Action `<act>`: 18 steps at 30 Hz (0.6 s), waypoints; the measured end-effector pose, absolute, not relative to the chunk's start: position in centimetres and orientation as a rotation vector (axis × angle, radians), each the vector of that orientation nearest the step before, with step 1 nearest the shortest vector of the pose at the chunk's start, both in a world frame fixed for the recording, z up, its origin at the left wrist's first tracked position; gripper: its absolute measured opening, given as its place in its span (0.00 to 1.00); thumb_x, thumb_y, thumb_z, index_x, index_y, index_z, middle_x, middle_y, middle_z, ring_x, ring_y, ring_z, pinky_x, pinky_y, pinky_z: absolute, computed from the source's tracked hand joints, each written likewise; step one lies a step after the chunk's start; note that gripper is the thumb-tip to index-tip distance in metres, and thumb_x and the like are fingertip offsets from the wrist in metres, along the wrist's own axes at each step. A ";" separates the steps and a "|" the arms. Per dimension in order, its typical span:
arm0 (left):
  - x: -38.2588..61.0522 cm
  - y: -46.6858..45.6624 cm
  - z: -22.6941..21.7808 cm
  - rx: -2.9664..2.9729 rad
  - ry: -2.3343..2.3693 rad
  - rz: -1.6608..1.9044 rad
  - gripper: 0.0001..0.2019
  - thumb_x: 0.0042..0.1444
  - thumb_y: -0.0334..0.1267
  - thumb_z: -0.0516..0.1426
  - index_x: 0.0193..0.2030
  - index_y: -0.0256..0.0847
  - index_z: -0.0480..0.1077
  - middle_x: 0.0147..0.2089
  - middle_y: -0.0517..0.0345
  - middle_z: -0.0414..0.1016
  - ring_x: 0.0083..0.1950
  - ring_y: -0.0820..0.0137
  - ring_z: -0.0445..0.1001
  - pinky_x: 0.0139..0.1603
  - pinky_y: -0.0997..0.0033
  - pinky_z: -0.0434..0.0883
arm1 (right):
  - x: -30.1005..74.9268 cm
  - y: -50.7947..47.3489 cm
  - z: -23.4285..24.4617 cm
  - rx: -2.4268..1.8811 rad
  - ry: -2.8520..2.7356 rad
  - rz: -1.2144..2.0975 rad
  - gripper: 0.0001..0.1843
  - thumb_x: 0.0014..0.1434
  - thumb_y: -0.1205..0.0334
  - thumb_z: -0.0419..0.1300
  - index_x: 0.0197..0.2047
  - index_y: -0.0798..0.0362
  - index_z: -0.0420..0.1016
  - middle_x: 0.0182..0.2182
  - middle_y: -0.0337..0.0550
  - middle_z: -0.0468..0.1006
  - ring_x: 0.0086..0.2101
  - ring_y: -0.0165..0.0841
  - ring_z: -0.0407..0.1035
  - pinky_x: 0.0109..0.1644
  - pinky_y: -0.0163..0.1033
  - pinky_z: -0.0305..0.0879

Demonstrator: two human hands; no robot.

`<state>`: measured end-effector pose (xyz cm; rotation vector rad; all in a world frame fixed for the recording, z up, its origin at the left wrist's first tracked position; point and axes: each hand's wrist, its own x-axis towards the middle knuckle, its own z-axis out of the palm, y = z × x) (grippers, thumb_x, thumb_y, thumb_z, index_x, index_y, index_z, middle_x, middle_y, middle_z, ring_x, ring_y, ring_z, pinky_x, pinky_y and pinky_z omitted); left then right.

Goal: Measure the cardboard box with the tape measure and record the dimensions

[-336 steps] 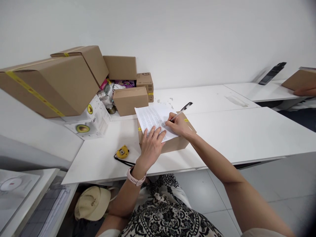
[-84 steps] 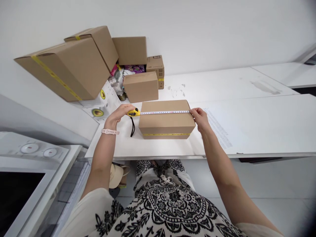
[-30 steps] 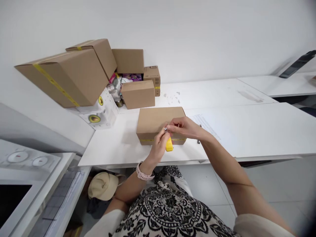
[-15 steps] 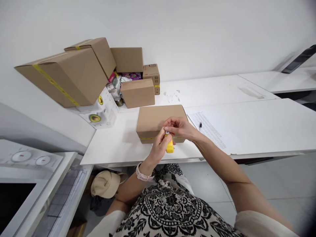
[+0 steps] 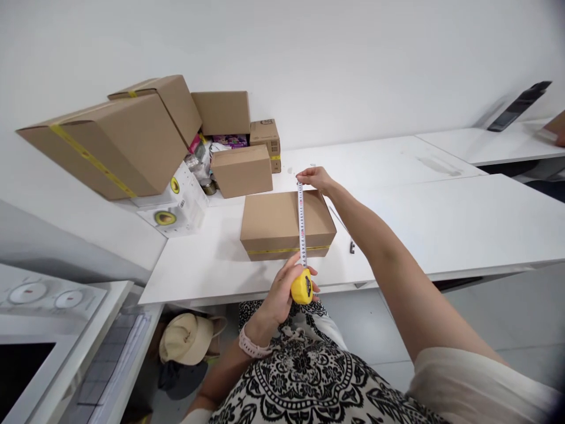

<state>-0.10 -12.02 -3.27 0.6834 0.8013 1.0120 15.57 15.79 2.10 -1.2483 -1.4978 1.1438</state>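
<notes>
A brown cardboard box (image 5: 273,221) with yellow tape lies on the white table (image 5: 441,224) in front of me. My left hand (image 5: 282,291) grips a yellow tape measure (image 5: 302,287) just off the table's near edge. Its white blade (image 5: 302,218) runs from the case across the box top to the far edge. There my right hand (image 5: 314,178) pinches the blade's end, fingers closed on it.
A heap of cardboard boxes (image 5: 132,132) and a white avocado-printed box (image 5: 174,206) crowd the table's far left. A printed sheet with a pen (image 5: 352,246) peeks out under my right arm. A beige cap (image 5: 185,338) lies below the table. A dark device (image 5: 516,107) leans at the far right.
My right hand has pulled the blade out and carried its end to the box's far edge. My left hand drew the yellow case back toward me, past the near edge.
</notes>
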 end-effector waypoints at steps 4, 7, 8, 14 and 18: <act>-0.2 -12.2 -2.4 0.644 0.789 1.016 0.33 0.59 0.49 0.60 0.69 0.41 0.58 0.43 0.53 0.73 0.33 0.66 0.78 0.32 0.62 0.79 | 16.8 8.6 1.8 -1.187 -1.540 1.226 0.17 0.58 0.47 0.68 0.46 0.46 0.78 0.35 0.43 0.82 0.32 0.36 0.72 0.36 0.42 0.67; 0.5 -12.6 -1.9 0.645 0.787 0.969 0.36 0.60 0.49 0.59 0.71 0.42 0.54 0.43 0.53 0.73 0.34 0.65 0.79 0.33 0.63 0.78 | 17.3 5.3 2.6 -1.145 -1.568 1.259 0.18 0.61 0.43 0.64 0.51 0.41 0.75 0.41 0.42 0.82 0.35 0.37 0.72 0.37 0.42 0.67; 0.8 -12.7 -1.8 0.655 0.790 0.951 0.37 0.60 0.49 0.60 0.72 0.42 0.52 0.42 0.53 0.74 0.34 0.64 0.80 0.33 0.64 0.77 | 17.2 5.1 3.0 -1.159 -1.580 1.258 0.18 0.60 0.44 0.64 0.49 0.42 0.75 0.40 0.42 0.81 0.35 0.37 0.72 0.37 0.42 0.66; 2.1 -12.1 -1.4 0.731 0.861 0.897 0.36 0.58 0.47 0.61 0.70 0.42 0.54 0.40 0.51 0.78 0.33 0.63 0.79 0.31 0.66 0.73 | 16.3 8.3 3.5 -1.182 -1.606 1.240 0.21 0.53 0.46 0.69 0.44 0.50 0.75 0.33 0.42 0.79 0.34 0.36 0.69 0.38 0.41 0.66; 2.4 -11.3 -1.4 0.772 0.917 0.955 0.32 0.57 0.46 0.62 0.65 0.38 0.61 0.35 0.51 0.79 0.31 0.67 0.74 0.32 0.69 0.70 | 16.2 10.7 2.4 -1.203 -1.641 1.255 0.15 0.50 0.53 0.72 0.38 0.49 0.76 0.31 0.40 0.79 0.31 0.34 0.69 0.36 0.40 0.66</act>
